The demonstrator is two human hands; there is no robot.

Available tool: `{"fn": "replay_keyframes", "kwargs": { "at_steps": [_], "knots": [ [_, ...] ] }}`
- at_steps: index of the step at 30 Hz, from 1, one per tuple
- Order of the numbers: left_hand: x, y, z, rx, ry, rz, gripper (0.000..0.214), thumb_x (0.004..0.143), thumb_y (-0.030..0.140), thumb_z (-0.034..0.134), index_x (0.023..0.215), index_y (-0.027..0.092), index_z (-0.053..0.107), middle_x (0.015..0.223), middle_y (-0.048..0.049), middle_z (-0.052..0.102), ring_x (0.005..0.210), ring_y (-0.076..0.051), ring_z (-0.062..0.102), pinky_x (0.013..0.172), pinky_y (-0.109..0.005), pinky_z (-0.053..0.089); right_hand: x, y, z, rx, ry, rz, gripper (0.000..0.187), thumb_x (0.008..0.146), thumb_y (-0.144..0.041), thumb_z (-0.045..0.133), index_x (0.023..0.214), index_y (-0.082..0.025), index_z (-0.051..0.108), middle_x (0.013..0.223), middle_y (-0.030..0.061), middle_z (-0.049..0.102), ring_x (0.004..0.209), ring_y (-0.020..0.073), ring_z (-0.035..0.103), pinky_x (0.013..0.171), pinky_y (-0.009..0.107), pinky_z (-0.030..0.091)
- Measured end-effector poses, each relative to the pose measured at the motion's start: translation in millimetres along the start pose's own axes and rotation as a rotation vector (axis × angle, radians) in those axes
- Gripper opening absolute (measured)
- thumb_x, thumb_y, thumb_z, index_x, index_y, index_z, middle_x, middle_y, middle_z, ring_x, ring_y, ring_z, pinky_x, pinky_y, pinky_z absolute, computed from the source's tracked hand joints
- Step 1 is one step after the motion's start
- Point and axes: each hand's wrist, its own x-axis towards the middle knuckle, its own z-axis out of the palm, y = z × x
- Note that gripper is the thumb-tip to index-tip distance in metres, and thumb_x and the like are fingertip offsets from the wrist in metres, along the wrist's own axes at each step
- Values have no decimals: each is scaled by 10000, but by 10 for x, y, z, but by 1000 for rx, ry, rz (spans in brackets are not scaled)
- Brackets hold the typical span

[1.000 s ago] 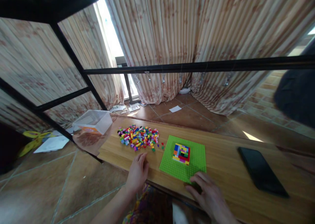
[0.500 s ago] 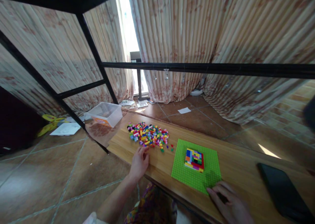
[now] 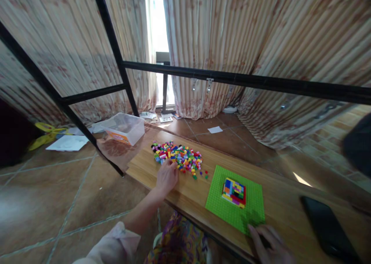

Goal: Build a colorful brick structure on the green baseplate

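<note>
A pile of small coloured bricks (image 3: 182, 158) lies on the wooden table (image 3: 191, 190). My left hand (image 3: 166, 176) rests at the pile's near edge, fingertips in among the bricks; whether it grips one is hidden. To the right lies a green baseplate (image 3: 236, 212) with a small multicoloured block build (image 3: 234, 191) on it. My right hand (image 3: 271, 246) lies on the table at the baseplate's near right corner, fingers spread and pressing on the plate's edge.
A black phone (image 3: 327, 229) lies at the table's right end. A clear plastic box (image 3: 124, 128) stands on a lower surface beyond the table's left end. A black metal frame (image 3: 232, 78) crosses behind the table. Papers and yellow items lie on the tiled floor.
My left hand has moved forward from the table's near edge into the brick pile. The view has swung left, so the baseplate and phone sit further right. My right hand stays at the baseplate's corner.
</note>
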Motion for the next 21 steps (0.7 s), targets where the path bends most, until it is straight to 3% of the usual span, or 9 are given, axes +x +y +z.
{"fn": "replay_keyframes", "kwargs": {
  "at_steps": [4, 13, 18, 21],
  "knots": [
    [131, 30, 15, 141, -59, 36, 231, 882, 231, 452, 852, 164, 671, 976, -102, 599, 928, -208, 583, 806, -304, 478, -6, -134, 5, -10, 19, 32, 387, 875, -525, 498, 678, -219, 632, 756, 58, 628, 715, 188, 609, 625, 275, 478],
    [347, 42, 13, 237, -133, 138, 209, 827, 184, 460, 778, 162, 662, 935, -123, 628, 890, -248, 603, 795, -340, 483, 25, -206, 28, -16, 58, -13, 339, 910, -438, 488, 674, -214, 584, 698, 27, 573, 677, 167, 569, 663, 283, 442],
    [315, 75, -25, 254, -48, 216, 178, 845, 184, 439, 788, 160, 606, 920, -124, 624, 920, -263, 593, 870, -380, 457, 33, -218, 40, -25, 77, -24, 327, 919, -402, 488, 665, -212, 569, 694, 23, 561, 687, 159, 557, 666, 276, 428],
    [232, 215, -57, 129, 21, 235, 146, 859, 197, 438, 888, 165, 578, 921, -108, 632, 932, -254, 602, 850, -369, 465, 43, -232, 39, -36, 77, -32, 324, 922, -387, 488, 661, -210, 562, 689, 20, 552, 697, 159, 550, 672, 276, 418]
  ]
}}
